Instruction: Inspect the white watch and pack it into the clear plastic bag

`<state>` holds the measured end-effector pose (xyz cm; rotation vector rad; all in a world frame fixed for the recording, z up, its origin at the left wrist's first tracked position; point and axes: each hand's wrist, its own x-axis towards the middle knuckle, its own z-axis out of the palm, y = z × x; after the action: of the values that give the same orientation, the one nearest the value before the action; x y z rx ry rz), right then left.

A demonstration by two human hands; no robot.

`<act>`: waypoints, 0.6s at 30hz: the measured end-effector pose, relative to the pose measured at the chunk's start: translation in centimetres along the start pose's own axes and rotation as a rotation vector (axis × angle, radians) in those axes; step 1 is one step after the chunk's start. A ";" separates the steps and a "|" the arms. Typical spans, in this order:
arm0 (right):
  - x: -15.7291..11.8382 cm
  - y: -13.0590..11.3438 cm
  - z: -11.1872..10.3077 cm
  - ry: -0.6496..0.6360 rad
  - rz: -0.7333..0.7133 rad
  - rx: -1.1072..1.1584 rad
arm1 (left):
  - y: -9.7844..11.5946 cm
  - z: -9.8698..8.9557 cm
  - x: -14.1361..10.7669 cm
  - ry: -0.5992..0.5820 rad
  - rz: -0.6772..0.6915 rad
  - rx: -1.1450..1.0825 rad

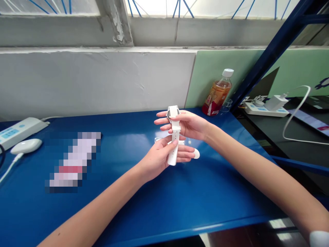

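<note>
A white watch [176, 126] with a buckled strap is held upright above the blue table, its case at the top turned partly away. My left hand [164, 152] pinches the lower strap between thumb and fingers, the other fingers stretched to the right beneath it. My right hand [189, 123] holds the upper part near the case, thumb across the strap and fingers spread behind. Under and behind the hands lie small white items, partly hidden; one is a rounded white object [196, 153] just right of my left fingertips.
The blue table [123, 212] bears a pixelated phone-like object [77, 159], a white power strip [23, 130] and a white rounded device [26, 146] with a cable at left. A drink bottle [218, 93] stands back right. Beyond the blue post is another power strip [266, 109].
</note>
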<state>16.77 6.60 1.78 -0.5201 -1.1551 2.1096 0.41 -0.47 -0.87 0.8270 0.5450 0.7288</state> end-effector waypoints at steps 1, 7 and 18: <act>0.0 -0.1 -0.1 -0.008 0.004 0.007 | 0.0 0.0 0.0 -0.010 0.000 -0.003; 0.1 0.1 -0.2 -0.028 0.015 0.090 | 0.4 0.1 -0.1 0.005 -0.023 -0.013; 0.0 0.2 0.0 -0.011 0.039 0.153 | 0.7 0.2 -0.4 -0.040 -0.053 -0.032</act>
<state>16.71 6.52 1.55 -0.4638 -0.9873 2.2158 0.03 -0.53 -0.09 0.7929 0.5161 0.6692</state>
